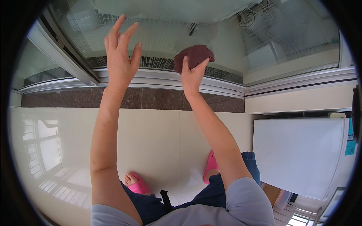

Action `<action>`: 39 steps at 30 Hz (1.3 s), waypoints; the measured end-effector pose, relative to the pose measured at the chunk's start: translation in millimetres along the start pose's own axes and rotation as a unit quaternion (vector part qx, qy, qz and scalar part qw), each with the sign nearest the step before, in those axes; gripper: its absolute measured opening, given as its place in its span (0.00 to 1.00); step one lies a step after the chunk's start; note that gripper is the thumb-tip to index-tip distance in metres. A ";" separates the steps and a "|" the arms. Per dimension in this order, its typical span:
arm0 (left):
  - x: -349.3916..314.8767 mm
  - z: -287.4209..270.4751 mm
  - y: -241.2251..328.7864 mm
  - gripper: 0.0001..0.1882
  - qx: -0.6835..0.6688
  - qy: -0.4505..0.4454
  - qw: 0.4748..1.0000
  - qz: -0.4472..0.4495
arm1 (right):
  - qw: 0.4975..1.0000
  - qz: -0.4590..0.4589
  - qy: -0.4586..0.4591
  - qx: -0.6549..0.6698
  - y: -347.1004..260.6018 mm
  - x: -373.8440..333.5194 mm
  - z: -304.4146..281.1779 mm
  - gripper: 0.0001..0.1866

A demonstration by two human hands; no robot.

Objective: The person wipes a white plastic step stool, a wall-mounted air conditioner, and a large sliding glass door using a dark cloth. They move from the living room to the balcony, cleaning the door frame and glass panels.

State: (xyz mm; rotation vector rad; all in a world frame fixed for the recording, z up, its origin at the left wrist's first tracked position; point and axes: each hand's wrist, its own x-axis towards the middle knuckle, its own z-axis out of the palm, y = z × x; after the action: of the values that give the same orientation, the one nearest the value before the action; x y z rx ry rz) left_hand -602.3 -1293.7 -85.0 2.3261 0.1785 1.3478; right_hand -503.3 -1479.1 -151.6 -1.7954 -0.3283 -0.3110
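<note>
In the upper middle of the frame the right hand point(191, 77) grips a bunched dark maroon cloth point(194, 55), pressing it against the window glass point(222, 34). To its left, in the upper left-centre, the left hand point(120, 56) is open with fingers spread, flat against the same pane. Below the glass runs a white window frame point(158, 78), then a brown stone sill point(151, 98). At the lower centre, pink slippers point(211, 164) stand on the glossy cream floor point(151, 143). A white appliance point(298, 154) sits at the right of the frame.
</note>
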 end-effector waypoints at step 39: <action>-3.8 -158.1 -151.6 0.13 -0.055 0.406 0.885 -0.223 | 0.774 -0.628 -0.014 -0.083 -238.5 -4.3 238.8 0.32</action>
State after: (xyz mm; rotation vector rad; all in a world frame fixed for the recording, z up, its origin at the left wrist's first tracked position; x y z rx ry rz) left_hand -722.4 -1110.5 -86.9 1.3644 0.8079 1.9072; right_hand -589.1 -1191.3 2.4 -1.4811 -1.5643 -1.2714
